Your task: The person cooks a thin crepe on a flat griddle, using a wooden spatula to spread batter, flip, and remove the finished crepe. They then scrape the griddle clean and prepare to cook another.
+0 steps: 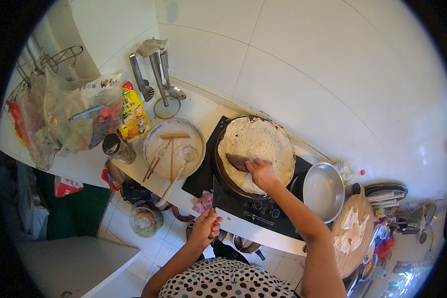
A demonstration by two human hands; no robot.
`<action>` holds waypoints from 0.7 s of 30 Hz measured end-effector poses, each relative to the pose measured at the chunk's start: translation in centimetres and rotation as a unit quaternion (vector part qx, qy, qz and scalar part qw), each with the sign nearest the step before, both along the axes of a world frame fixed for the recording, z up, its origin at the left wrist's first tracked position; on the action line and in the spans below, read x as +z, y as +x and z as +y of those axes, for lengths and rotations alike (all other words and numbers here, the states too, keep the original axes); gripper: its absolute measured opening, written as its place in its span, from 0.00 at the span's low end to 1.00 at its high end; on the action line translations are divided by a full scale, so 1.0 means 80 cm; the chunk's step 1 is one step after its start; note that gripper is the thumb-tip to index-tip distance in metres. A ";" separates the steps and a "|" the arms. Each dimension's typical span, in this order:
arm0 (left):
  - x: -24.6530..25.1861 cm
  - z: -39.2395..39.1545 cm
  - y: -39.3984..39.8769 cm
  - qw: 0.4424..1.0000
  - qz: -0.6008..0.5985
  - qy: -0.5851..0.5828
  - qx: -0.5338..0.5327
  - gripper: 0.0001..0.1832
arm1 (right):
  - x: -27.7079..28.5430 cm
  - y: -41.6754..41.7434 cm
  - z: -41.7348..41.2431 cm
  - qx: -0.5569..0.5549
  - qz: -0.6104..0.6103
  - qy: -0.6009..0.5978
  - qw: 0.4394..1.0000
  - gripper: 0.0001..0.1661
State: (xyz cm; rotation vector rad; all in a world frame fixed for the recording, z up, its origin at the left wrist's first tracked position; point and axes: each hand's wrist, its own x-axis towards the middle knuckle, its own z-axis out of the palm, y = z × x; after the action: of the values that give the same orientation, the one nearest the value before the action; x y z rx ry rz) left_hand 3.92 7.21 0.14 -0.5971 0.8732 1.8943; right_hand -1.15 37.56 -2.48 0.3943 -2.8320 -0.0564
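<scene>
My right hand (261, 174) grips a dark wooden scraper (238, 162), which lies against a pale, thin pancake (259, 136). The pancake covers most of a round dark griddle (219, 175) on a black cooktop (197, 184). Near the counter's front edge, my left hand (205, 227) is closed around a slim brown handle (212, 213); its far end is hard to make out against the black cooktop. A crumpled purple cloth (203, 202) lies just beyond that hand. Left of the griddle, a metal basin (202, 149) of pale batter holds a wooden T-shaped spreader (172, 156), chopsticks (156, 162) and a ladle (178, 171).
A steel pan (323, 192) stands right of the griddle, beside a round wooden board (339, 257) with folded pancakes (352, 231). Behind the basin are a utensil stand (166, 110), a yellow packet (133, 115) and a jar (119, 149). A bin (146, 221) sits on the floor.
</scene>
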 end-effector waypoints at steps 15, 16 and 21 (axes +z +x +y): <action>-0.009 -0.003 0.002 1.000 0.005 0.020 0.004 0.08 | 0.089 -0.008 0.010 -0.211 0.074 -0.196 0.955 0.08; -0.010 -0.004 0.002 1.000 0.014 0.022 0.003 0.07 | 0.106 -0.011 0.002 -0.187 0.098 -0.198 0.957 0.09; -0.003 -0.003 0.002 0.999 0.016 0.031 0.007 0.06 | 0.068 -0.029 0.052 -0.323 0.037 -0.127 0.937 0.09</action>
State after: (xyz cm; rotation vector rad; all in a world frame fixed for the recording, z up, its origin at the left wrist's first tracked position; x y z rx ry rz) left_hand 4.11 6.98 -0.09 -0.5380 0.8284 1.9402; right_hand -3.50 41.74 2.98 -0.5870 -2.7150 0.1571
